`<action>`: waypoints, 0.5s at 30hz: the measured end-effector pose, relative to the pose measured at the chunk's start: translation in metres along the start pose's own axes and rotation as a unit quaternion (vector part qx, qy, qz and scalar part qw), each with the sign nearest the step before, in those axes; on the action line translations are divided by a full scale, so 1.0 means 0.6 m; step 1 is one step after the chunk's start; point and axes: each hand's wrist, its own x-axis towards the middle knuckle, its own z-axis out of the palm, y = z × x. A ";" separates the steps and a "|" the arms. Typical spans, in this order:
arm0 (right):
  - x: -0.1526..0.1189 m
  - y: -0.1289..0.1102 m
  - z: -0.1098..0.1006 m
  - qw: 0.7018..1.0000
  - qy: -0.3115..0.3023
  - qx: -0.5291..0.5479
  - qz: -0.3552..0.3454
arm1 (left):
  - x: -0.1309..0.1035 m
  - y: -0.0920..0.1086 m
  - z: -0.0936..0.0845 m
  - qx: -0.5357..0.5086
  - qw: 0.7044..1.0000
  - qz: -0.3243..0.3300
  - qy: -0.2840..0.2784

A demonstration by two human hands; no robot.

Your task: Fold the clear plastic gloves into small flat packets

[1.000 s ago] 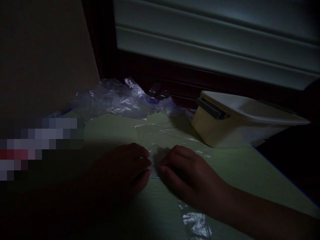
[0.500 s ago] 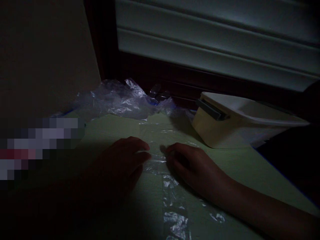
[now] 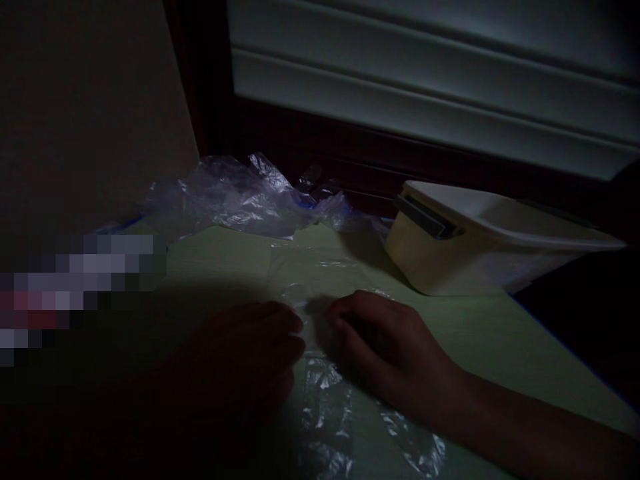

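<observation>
A thin, clear plastic film (image 3: 327, 400) lies on the pale green tabletop, with shiny wrinkled strips running toward me. Whether it is a bag or a glove I cannot make out. My left hand (image 3: 260, 347), deep in shadow, is closed with its fingertips on the film's left side. Opposite it, my right hand (image 3: 387, 340) pinches the film between thumb and forefinger, the other fingers curled under. A narrow gap separates the two hands. Part of the film is hidden beneath my right hand.
A crumpled heap of clear plastic (image 3: 235, 200) sits along the table's back edge. Back right, a pale plastic bin (image 3: 430, 260) with a dark handle stands near the table's right edge. A pixelated patch covers something at left. Behind are a wall and a slatted panel (image 3: 400, 87).
Both hands have come slightly nearer to me, and my left fingers have closed more. The film's strips have shifted left, and the strip beside my right wrist shows more.
</observation>
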 end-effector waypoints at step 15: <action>0.005 0.008 -0.001 0.984 -0.088 -0.122 0.094 | 0.002 -0.012 0.018 -0.075 0.996 -0.031 -0.024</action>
